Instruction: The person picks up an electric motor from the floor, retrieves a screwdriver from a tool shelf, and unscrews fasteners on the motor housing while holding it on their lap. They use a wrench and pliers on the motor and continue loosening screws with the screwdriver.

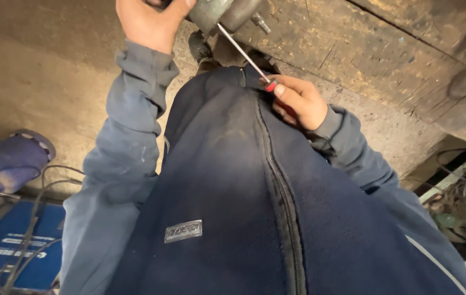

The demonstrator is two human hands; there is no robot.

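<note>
My left hand (151,23) reaches up at the top of the view and grips a grey round metal part (223,12) with a small bolt sticking out on its right side. My right hand (297,101) is closed around the red handle of a screwdriver (244,53). The thin steel shaft runs up and left, and its tip meets the underside of the metal part. Both arms wear blue-grey sleeves. My dark blue zipped fleece fills the lower middle and hides whatever lies below the hands.
A worn, scratched wooden workbench top (386,60) runs across the upper right. At lower left stands a blue box-shaped machine (9,251) with grey cables, and above it a blue cylinder (6,164). Dusty concrete floor (42,71) lies at left, with clutter at the right edge.
</note>
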